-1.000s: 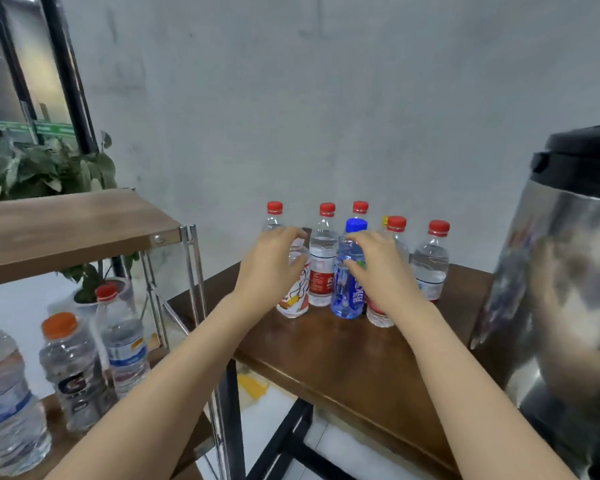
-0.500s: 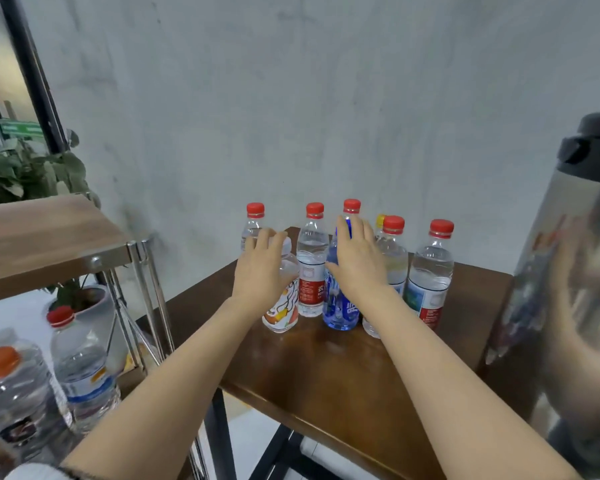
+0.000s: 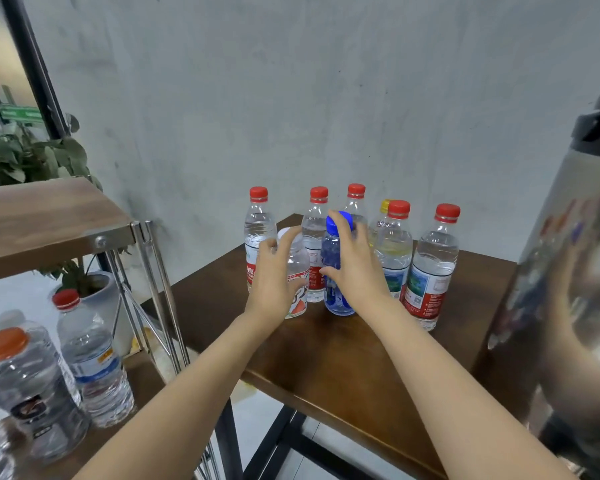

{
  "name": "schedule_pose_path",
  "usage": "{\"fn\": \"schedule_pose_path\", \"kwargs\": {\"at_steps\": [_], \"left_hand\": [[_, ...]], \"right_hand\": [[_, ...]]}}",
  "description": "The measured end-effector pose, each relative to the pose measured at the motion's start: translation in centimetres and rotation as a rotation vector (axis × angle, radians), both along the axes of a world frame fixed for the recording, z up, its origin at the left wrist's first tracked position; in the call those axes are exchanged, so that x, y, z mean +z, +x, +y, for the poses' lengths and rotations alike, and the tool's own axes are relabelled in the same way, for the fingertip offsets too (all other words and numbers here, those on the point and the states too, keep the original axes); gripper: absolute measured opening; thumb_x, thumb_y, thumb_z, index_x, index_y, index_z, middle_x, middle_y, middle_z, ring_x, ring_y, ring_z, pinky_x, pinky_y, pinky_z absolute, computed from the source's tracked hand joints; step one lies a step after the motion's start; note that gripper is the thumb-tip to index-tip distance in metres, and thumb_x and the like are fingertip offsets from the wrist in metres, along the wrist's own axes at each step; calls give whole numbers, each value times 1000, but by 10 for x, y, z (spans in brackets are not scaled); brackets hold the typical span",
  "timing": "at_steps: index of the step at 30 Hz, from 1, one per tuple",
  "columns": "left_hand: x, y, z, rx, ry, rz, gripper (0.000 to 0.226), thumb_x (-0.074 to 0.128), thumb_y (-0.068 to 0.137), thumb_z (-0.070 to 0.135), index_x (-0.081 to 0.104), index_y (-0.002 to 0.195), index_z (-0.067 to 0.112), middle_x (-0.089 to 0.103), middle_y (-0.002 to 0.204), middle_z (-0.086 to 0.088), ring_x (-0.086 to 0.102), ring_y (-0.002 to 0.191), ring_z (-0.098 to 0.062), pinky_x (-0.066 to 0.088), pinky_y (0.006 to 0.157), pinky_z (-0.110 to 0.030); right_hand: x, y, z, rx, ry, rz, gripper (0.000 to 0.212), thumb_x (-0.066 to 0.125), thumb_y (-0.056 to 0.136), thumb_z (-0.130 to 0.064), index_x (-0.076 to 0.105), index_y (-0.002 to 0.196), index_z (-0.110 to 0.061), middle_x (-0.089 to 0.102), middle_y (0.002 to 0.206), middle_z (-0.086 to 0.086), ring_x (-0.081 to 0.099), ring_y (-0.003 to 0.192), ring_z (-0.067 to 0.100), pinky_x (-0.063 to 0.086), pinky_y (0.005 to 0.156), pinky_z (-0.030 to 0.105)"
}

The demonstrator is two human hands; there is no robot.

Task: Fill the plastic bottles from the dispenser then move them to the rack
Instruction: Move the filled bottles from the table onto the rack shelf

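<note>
Red-capped bottles with clear water stand on the brown table. The left hand curls its fingers around the upright white-capped bottle there. The right hand wraps the blue bottle beside it.

Left hand against white-capped bottle, right hand around blue bottle.

Office-like corner: bare concrete wall, potted plant, steel dispenser, wooden rack
</note>
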State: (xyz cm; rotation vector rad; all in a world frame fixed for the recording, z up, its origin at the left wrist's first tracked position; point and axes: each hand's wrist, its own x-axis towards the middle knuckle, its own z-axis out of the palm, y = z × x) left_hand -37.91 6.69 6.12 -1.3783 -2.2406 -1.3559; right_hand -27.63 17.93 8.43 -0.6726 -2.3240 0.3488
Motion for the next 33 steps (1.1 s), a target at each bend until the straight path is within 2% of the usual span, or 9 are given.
{"fn": "schedule_pose_path", "kwargs": {"at_steps": [3,5,7,9,11,15,20,25,33], "left_hand": [[-2,5,-5,-11,35,-15,81,76,83,1,35,146,32,36,131,-1,44,115,-11,34,77,7],[-4,10,-11,2,49,-28,78,74,85,1,37,146,31,35,136,-2,40,117,-8,31,73,10],[-5,16,-20,5,49,-52,78,73,85,2,36,146,34,34,141,-2,42,124,-13,37,84,1],[-4,21,-33,2,44,-89,81,74,84,2,35,145,37,34,143,-2,41,131,-19,44,98,-22],[-1,29,-49,-1,43,-119,83,75,83,4,34,145,40,34,144,-2,41,131,-19,45,101,-32],[7,45,-89,45,37,-63,82,77,82,7,34,145,39,38,139,-1,42,119,-10,40,93,-21],[21,65,-151,102,40,-21,86,80,78,5,37,146,34,40,137,-3,38,116,-6,40,98,-29],[12,68,-220,151,51,-6,90,83,74,8,35,142,44,41,131,8,39,113,-2,33,89,-7],[-16,52,-312,379,16,-19,95,85,73,8,32,138,51,46,141,-2,41,122,-8,37,98,-26]], "right_hand": [[-5,5,-3,11,6,26,95,79,82,-12,19,152,-33,27,147,7,49,128,29,52,94,39],[-8,10,-7,21,6,57,94,79,82,-12,21,152,-34,27,148,4,48,128,28,52,94,39],[-12,17,-14,30,7,77,93,78,82,-11,21,152,-35,27,149,2,46,131,27,52,94,39],[-13,25,-24,33,7,75,93,78,83,-12,20,152,-37,26,151,2,44,134,27,53,94,41],[-11,34,-37,40,6,63,93,77,84,-13,20,152,-38,23,154,1,43,135,28,54,94,43],[-6,55,-71,88,21,27,88,75,86,-16,21,153,-36,23,154,2,45,133,28,54,91,38],[-3,74,-123,177,26,37,88,76,85,-22,22,152,-38,25,153,-1,42,135,23,51,94,34],[0,78,-175,328,-19,58,88,78,83,-22,23,150,-39,27,150,-5,43,132,17,49,96,29],[-12,30,-249,612,-177,53,90,81,80,-18,27,148,-39,33,142,-8,48,123,11,52,91,26]]}}
